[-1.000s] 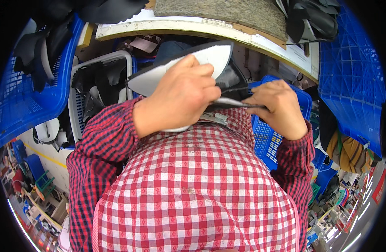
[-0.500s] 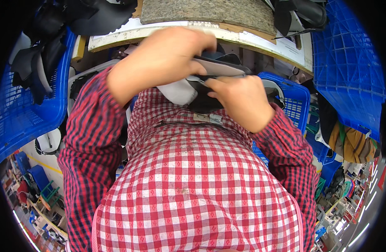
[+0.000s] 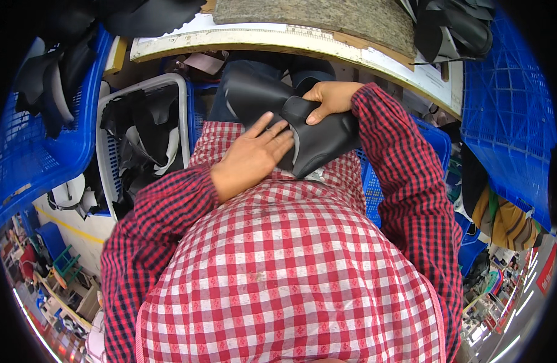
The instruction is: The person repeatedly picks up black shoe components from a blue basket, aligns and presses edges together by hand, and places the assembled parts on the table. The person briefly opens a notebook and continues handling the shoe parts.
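A black leather shoe upper (image 3: pixel 324 140) lies across my lap, its smooth dark side facing up. My right hand (image 3: pixel 334 100) grips its far edge, thumb on top and the other fingers hidden beneath. Flat and with fingers stretched, my left hand (image 3: pixel 254 154) rests against the near left edge of the leather. Beyond those fingertips spreads another black leather panel (image 3: pixel 254 94); whether it is joined to the upper I cannot tell.
A worktable with a white ruled edge (image 3: pixel 242 41) and a grey board (image 3: pixel 327 18) stands ahead. A grey basket (image 3: pixel 183 115) of dark pieces is at left. Blue crates (image 3: pixel 79 151) flank both sides, and black leather pieces (image 3: pixel 457 36) lie at the table's right.
The leather has been turned from its pale lining to its black outer side. My left hand has come down nearer my body and flattened; my right hand has moved to the far edge.
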Available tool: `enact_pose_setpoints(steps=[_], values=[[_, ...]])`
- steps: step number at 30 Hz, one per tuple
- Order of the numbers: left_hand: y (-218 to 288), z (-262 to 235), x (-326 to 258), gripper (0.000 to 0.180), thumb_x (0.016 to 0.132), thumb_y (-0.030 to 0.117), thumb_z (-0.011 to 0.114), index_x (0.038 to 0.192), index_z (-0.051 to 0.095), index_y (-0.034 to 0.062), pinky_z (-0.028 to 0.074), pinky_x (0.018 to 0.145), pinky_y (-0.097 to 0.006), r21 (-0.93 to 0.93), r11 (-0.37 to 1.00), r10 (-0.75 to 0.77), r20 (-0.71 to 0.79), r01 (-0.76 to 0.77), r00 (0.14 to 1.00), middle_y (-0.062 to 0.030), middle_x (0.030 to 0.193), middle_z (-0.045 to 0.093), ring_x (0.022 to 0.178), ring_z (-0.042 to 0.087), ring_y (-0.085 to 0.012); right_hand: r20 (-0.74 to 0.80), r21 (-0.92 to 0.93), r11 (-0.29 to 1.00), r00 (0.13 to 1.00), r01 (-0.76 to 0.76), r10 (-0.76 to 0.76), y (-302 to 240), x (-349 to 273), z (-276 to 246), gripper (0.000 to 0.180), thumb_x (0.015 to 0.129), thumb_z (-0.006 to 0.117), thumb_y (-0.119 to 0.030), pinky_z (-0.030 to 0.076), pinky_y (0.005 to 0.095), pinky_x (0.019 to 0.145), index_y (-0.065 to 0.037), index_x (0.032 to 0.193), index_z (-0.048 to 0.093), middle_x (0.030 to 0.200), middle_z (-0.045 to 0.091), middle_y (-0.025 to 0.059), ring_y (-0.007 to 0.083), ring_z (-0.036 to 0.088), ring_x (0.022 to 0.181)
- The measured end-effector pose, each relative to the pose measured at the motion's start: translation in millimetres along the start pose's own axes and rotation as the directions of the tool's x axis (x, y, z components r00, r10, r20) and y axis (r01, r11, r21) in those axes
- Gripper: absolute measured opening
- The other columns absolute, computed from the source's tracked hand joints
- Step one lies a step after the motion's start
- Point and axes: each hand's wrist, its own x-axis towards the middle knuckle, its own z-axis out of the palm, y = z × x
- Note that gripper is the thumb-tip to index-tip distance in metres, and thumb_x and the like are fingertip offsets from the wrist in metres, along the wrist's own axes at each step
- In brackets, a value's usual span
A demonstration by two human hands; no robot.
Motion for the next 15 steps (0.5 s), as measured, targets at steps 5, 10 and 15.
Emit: enact_pose_setpoints(steps=[5, 10, 15], values=[[-41.6, -32.4, 28.2, 0.026, 0.086, -0.001, 0.060, 0.103, 0.079, 0.0061, 0.037, 0.120, -0.048, -0.322, 0.946, 0.083, 0.349, 0.037, 0.933, -0.0087, 0.132, 0.071, 0.124, 0.066, -0.0250, -0.280, -0.494, 0.867, 0.955, -0.062, -0.092, -32.6, -28.8, 18.9, 0.047, 0.086, 0.081, -0.030, 0.054, 0.0455, 0.087, -0.014, 0.129, 0.072, 0.108, 0.076, 0.0155, 0.0351, 0.071, 0.100], [-78.1, -52.5, 69.6, 0.026, 0.089, -0.005, 0.065, 0.114, 0.067, -0.0003, 0.056, 0.080, -0.031, -0.697, 0.673, -0.393, -0.055, 0.247, 0.918, -0.0102, 0.092, 0.069, 0.086, 0.069, -0.0201, -0.387, -0.706, 0.704, 0.873, -0.073, -0.298, -47.1, -56.2, 48.5, 0.039, 0.084, 0.080, -0.033, 0.055, 0.0453, 0.074, -0.019, 0.120, 0.077, 0.091, 0.075, 0.0116, 0.0323, 0.072, 0.089], [-90.9, -60.3, 71.7, 0.025, 0.092, 0.005, 0.072, 0.115, 0.070, -0.0035, 0.052, 0.080, -0.033, -0.805, 0.499, -0.088, 0.321, 0.321, 0.943, -0.0093, 0.090, 0.068, 0.081, 0.063, -0.0170, -0.429, -0.816, 0.575, 0.730, -0.060, -0.533, -57.2, -65.7, 70.6, 0.020, 0.084, 0.074, -0.026, 0.053, 0.0405, 0.064, -0.021, 0.103, 0.079, 0.077, 0.073, 0.0065, 0.0257, 0.072, 0.074]])
